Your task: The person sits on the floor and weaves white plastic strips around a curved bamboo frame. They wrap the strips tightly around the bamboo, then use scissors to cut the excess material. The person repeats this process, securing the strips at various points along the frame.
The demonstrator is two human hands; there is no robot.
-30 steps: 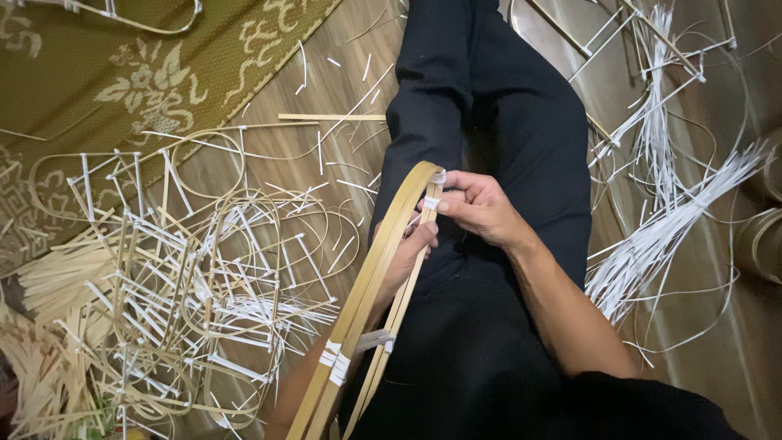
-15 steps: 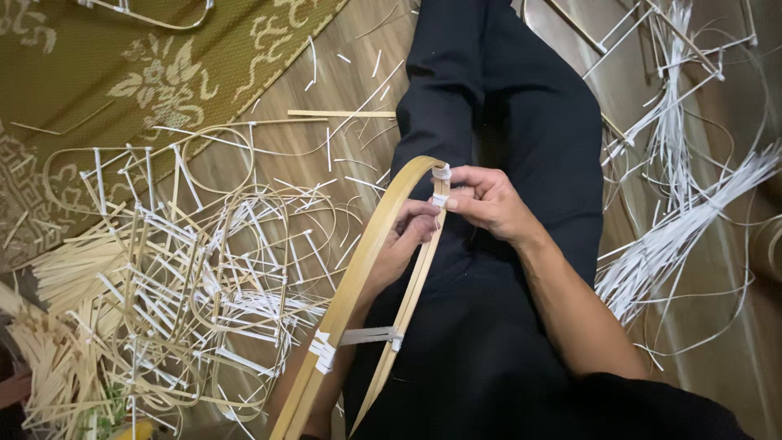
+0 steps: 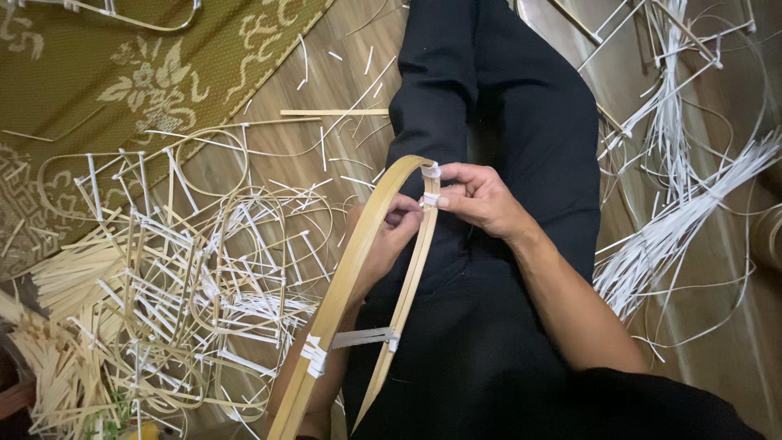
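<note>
Arching over the person's black-trousered lap (image 3: 489, 122), a bent bamboo strip frame (image 3: 358, 269) rises from the lower left to a tight curve where white plastic ties (image 3: 430, 183) bind it. The right hand (image 3: 481, 200) pinches the lower tie between thumb and fingertips, while the left hand (image 3: 387, 236) curls around the strip just beneath, fingers closed on it. Loose bamboo slivers (image 3: 163, 285) lie heaped on the wooden floor (image 3: 269, 106) to the left, with a bundle of white strips (image 3: 684, 220) to the right.
</note>
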